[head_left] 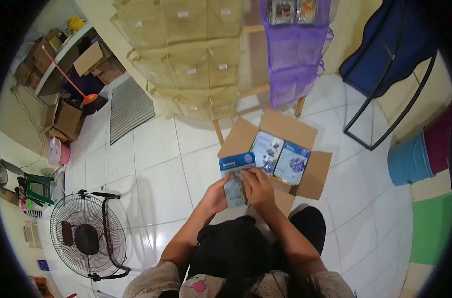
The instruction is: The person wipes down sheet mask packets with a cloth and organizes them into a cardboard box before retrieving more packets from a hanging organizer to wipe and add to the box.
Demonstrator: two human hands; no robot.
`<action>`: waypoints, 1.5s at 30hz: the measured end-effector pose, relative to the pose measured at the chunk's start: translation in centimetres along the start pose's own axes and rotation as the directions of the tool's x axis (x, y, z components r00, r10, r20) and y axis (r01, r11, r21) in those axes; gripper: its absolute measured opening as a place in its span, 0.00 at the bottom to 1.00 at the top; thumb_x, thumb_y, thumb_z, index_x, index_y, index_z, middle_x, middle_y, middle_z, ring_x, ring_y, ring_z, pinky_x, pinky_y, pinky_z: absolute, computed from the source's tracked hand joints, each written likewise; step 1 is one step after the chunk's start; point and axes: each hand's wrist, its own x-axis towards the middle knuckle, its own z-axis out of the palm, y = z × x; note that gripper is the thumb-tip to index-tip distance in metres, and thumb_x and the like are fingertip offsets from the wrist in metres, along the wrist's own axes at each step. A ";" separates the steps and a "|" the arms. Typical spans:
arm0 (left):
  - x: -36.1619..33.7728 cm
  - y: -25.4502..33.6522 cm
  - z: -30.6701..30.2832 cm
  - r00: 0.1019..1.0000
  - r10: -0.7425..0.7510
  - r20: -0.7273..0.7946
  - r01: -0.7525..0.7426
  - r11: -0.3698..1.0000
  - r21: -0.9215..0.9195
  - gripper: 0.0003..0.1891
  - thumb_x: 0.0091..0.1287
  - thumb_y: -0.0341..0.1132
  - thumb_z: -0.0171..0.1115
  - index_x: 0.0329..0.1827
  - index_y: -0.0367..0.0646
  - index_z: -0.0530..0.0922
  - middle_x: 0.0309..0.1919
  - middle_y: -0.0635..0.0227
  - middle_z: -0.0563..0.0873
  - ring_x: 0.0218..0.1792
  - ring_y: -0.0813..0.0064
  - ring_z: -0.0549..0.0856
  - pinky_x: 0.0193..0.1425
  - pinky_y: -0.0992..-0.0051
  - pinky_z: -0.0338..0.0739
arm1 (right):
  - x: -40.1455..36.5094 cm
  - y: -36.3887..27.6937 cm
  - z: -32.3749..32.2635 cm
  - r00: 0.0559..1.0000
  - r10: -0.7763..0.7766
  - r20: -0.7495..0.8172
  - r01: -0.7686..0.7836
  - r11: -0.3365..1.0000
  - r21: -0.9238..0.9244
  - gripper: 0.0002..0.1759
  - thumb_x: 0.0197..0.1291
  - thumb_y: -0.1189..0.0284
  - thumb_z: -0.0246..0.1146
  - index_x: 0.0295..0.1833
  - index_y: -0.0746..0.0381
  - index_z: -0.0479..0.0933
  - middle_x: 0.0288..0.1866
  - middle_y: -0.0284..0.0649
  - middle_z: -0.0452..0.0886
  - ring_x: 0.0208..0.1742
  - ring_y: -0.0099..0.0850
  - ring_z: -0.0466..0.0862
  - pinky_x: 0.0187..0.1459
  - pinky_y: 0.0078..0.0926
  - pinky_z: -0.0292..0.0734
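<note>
A flat blue-and-white packet (236, 163) marked "Blueberry" is held upright in front of my lap. My left hand (217, 194) grips its left edge, thumb on the front face. My right hand (258, 187) is closed at its right side, with bent fingers pressed on the front and covering part of it. Just beyond my hands, an open cardboard box (313, 174) stands on the floor with its flaps folded out. Inside it lie similar packets, one with a blueberry picture (291, 164) and a paler one (266, 149) beside it.
A beige pocket organizer (186, 59) and a purple one (296, 64) hang ahead on a wooden frame. A floor fan (87, 238) stands at left. A folded blue chair (385, 54) and a blue bucket (409, 158) are at right. A grey mat (131, 107) lies on the tiles.
</note>
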 end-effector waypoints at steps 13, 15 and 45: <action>2.2 -1.6 1.2 0.974 -0.221 -0.056 0.227 0.964 0.137 0.29 0.74 0.57 0.51 0.64 0.42 0.73 0.53 0.61 0.84 0.53 0.63 0.84 0.59 0.61 0.78 | -0.6 0.5 -2.1 0.986 0.126 -0.108 -0.137 0.986 -0.100 0.12 0.61 0.75 0.63 0.50 0.65 0.78 0.46 0.46 0.78 0.45 0.47 0.82 0.45 0.40 0.78; 2.7 -2.6 0.1 0.972 -0.232 -0.041 0.236 0.953 0.190 0.30 0.74 0.58 0.48 0.68 0.44 0.70 0.59 0.60 0.81 0.58 0.61 0.81 0.63 0.58 0.75 | -0.7 0.9 -2.3 0.936 0.350 -0.034 -0.350 0.937 0.023 0.12 0.61 0.75 0.64 0.50 0.64 0.79 0.47 0.47 0.78 0.47 0.48 0.81 0.47 0.40 0.77; 21.9 -2.1 0.7 0.715 0.323 0.620 -0.096 -0.833 0.545 0.33 0.67 0.39 0.60 0.75 0.48 0.62 0.74 0.50 0.62 0.76 0.46 0.58 0.76 0.50 0.53 | -10.1 5.3 -3.2 0.700 0.548 0.458 -0.657 0.745 0.115 0.18 0.61 0.64 0.63 0.50 0.66 0.80 0.48 0.53 0.79 0.53 0.52 0.79 0.57 0.43 0.73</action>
